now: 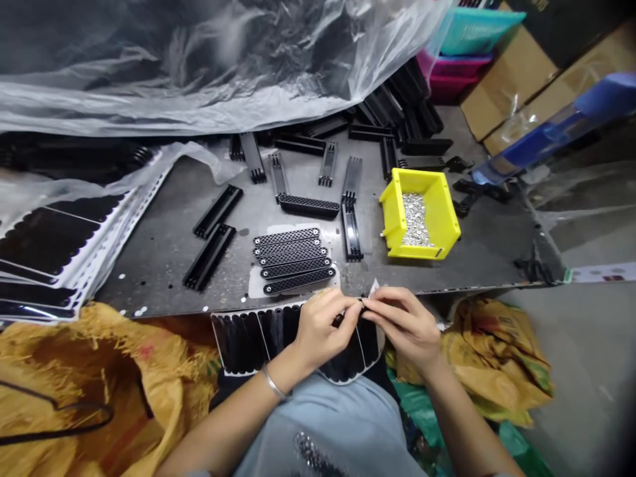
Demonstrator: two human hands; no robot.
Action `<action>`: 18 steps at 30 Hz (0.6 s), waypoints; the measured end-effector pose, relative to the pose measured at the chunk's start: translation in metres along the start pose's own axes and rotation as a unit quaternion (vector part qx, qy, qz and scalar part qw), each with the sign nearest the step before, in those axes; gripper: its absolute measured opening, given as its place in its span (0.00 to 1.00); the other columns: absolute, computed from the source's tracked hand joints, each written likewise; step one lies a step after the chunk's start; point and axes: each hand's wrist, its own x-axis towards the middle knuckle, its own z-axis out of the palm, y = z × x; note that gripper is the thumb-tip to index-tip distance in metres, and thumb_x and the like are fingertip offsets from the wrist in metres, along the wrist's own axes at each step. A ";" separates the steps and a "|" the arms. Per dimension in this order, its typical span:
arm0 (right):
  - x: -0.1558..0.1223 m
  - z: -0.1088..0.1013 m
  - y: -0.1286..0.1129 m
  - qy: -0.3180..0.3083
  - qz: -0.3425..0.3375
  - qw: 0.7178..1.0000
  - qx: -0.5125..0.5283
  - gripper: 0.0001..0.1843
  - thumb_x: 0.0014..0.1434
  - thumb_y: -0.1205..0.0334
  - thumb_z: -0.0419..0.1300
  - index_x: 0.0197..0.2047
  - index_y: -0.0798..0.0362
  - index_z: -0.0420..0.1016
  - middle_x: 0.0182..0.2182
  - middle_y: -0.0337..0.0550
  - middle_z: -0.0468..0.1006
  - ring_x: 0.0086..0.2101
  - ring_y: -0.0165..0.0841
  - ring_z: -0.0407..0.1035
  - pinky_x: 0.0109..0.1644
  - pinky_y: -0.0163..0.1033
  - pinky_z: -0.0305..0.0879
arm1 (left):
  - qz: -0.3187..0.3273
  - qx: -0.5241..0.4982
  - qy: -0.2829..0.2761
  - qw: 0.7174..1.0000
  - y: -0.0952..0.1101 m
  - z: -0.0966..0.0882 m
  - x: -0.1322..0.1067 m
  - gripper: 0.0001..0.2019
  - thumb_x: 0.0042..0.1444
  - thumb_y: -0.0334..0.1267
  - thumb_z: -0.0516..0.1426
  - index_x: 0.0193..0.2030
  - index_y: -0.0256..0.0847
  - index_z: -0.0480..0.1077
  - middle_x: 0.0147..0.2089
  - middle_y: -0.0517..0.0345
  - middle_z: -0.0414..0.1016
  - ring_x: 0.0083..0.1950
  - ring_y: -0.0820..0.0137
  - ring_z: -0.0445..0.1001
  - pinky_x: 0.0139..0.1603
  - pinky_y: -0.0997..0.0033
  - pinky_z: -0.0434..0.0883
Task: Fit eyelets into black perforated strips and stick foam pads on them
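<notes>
Dark small piece point(362, 305): pinched between the fingertips, long axis too small to tell.
Left hand point(322, 324): closed on it.
Right hand point(403, 326): closed on it, equally near.

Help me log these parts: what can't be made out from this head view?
Head view:
The small piece at the fingertips: mostly hidden by the left hand and right hand.
The silver bits in the yellow bin: too small to identify.
The dark area under the plastic sheet: obscured by the sheet.
The blue object: cut off by the right edge.
</notes>
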 end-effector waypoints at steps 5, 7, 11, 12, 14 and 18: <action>-0.009 -0.008 0.003 -0.038 0.016 0.999 -0.034 0.25 0.62 0.70 0.69 0.60 0.41 0.80 0.46 0.46 0.81 0.45 0.38 0.78 0.48 0.44 0.78 | -0.003 0.025 0.048 0.999 -0.002 0.003 -0.001 0.10 0.71 0.33 0.56 0.38 0.40 0.76 0.29 0.58 0.74 0.30 0.72 0.70 0.33 0.69 0.66; -0.009 -0.004 0.005 -0.028 0.056 0.998 -0.031 0.26 0.62 0.69 0.69 0.62 0.42 0.78 0.46 0.46 0.81 0.43 0.38 0.78 0.47 0.44 0.78 | 0.006 0.034 0.041 0.999 -0.002 0.004 0.000 0.11 0.71 0.35 0.55 0.37 0.41 0.76 0.28 0.59 0.74 0.29 0.72 0.70 0.33 0.69 0.66; -0.005 0.004 0.005 0.003 0.059 0.998 -0.023 0.22 0.61 0.73 0.69 0.55 0.42 0.82 0.42 0.44 0.81 0.40 0.37 0.78 0.45 0.43 0.78 | -0.023 0.028 0.025 0.999 -0.002 0.007 0.001 0.13 0.72 0.37 0.54 0.36 0.41 0.76 0.28 0.59 0.74 0.29 0.72 0.71 0.32 0.70 0.67; -0.004 0.002 0.004 -0.001 0.062 0.998 -0.014 0.19 0.60 0.73 0.70 0.51 0.43 0.83 0.41 0.43 0.81 0.40 0.37 0.78 0.45 0.43 0.78 | -0.027 0.030 0.024 0.999 -0.003 0.007 0.001 0.13 0.72 0.37 0.54 0.37 0.41 0.76 0.29 0.58 0.74 0.29 0.72 0.71 0.33 0.70 0.67; -0.004 -0.011 0.000 -0.024 0.099 0.994 0.035 0.12 0.59 0.72 0.70 0.42 0.45 0.83 0.40 0.44 0.81 0.43 0.40 0.78 0.47 0.46 0.78 | -0.019 0.053 0.026 0.998 -0.006 0.010 0.002 0.14 0.72 0.36 0.53 0.37 0.40 0.76 0.29 0.58 0.75 0.30 0.72 0.72 0.34 0.70 0.67; 0.005 -0.044 -0.011 0.100 0.200 0.954 0.201 0.05 0.68 0.61 0.63 0.45 0.40 0.79 0.44 0.41 0.76 0.35 0.36 0.79 0.39 0.48 0.80 | 0.050 0.149 0.033 0.987 -0.013 0.014 0.002 0.10 0.73 0.35 0.54 0.46 0.40 0.77 0.31 0.58 0.77 0.32 0.70 0.74 0.35 0.67 0.65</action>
